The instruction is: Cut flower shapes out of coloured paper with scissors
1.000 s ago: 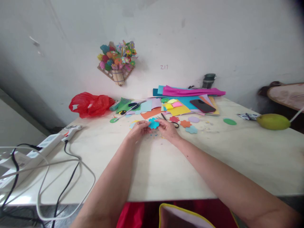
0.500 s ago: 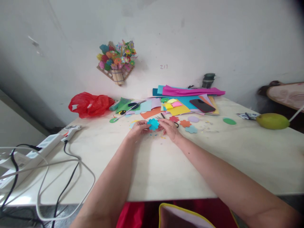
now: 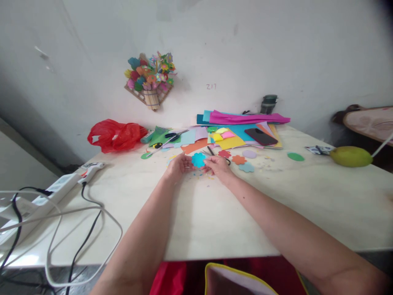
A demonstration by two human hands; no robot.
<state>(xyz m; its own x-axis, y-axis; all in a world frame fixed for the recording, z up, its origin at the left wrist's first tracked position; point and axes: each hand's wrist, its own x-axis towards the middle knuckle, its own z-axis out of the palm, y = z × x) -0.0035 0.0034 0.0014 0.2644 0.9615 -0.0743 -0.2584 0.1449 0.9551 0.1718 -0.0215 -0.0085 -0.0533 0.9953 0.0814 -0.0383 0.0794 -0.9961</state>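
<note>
Blue flower cutout mid-view, over desk. Right hand pinches its edge from 4 o'clock; left hand at 9, fingers part-curled by the opposite edge, can't tell if gripping. From the cutout: scissors at 2, partly hidden by right hand; red flower, then orange flower, toward 3; phone between 2 and 3; red bag near 10.
</note>
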